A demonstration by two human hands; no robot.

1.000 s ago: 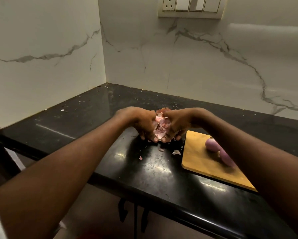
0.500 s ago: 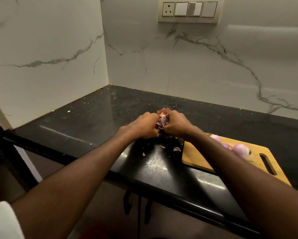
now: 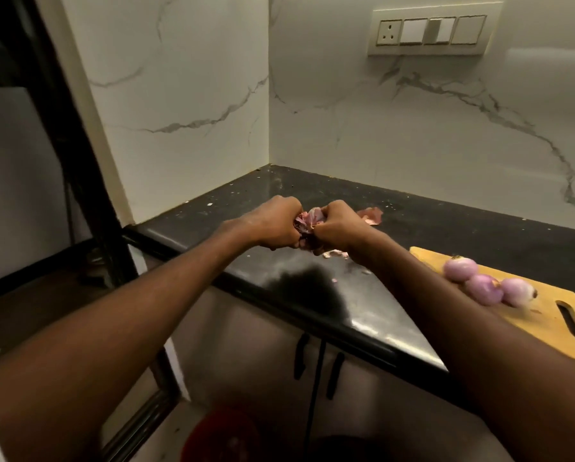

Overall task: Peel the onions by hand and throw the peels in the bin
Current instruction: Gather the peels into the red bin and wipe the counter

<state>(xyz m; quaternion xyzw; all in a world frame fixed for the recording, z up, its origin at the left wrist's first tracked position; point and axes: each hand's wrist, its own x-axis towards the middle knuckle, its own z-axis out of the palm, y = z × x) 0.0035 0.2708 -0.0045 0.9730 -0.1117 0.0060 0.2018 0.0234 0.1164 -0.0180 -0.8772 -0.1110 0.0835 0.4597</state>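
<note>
Both my hands are bunched together just above the black countertop (image 3: 372,305), squeezing a wad of pink onion peels (image 3: 309,219) between them. My left hand (image 3: 276,225) grips the wad from the left, my right hand (image 3: 337,228) from the right, fingers curled. Three peeled purple onions (image 3: 486,285) lie in a row on the wooden cutting board (image 3: 552,315) at the right. A loose peel (image 3: 372,215) lies on the counter behind my right hand, and small scraps (image 3: 336,254) lie under it. A red bin (image 3: 222,435) stands on the floor below the counter's edge.
White marble walls meet in a corner behind the counter. A switch plate (image 3: 432,30) sits high on the right wall. Cabinet doors with dark handles (image 3: 301,355) are under the counter. A dark frame (image 3: 79,168) stands at the left.
The view has swung left and down, bringing the red bin into sight. My hands have closed tighter on the peels and lifted slightly; a loose peel now shows behind them.
</note>
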